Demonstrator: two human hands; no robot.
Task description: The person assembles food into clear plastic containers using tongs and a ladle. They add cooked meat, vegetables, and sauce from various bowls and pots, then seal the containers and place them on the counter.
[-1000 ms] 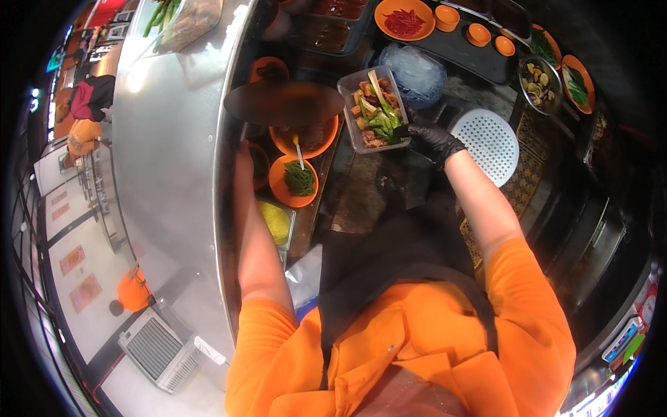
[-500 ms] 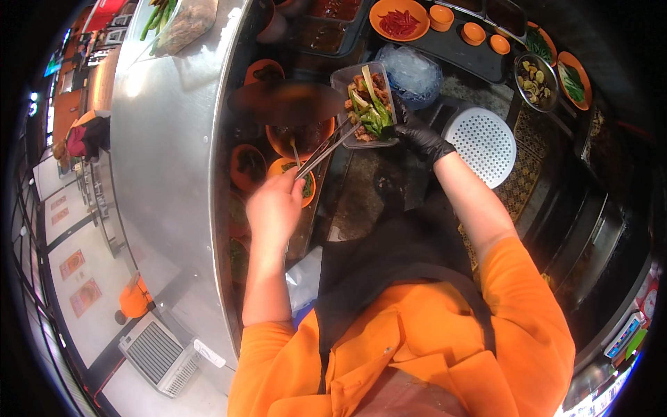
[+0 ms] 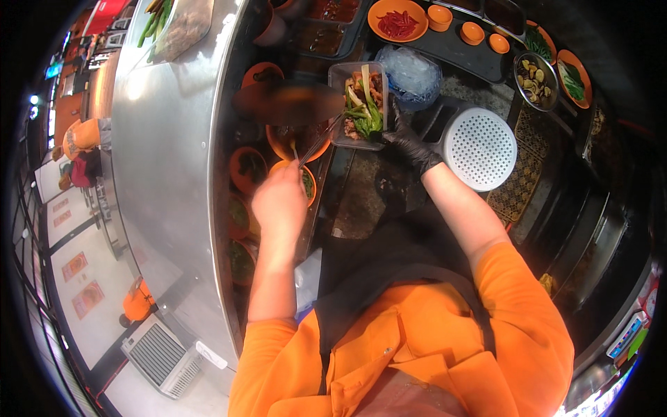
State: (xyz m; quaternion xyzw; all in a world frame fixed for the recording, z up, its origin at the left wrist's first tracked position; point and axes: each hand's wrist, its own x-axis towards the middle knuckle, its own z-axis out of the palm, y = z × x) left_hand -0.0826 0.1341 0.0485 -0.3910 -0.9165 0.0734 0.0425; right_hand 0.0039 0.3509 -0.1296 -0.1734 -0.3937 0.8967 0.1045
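A bare-metal counter (image 3: 167, 174) runs down the left, with a clear bag (image 3: 186, 33) lying near its far end. Along its right edge, a lower dark shelf (image 3: 310, 224) carries a row of orange bowls (image 3: 235, 182). At the far side, a dark tray (image 3: 476, 62) bears small orange cups (image 3: 472, 35), some apparently stacked.

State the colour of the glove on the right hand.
The right hand wears a black glove, clearest in the head view.
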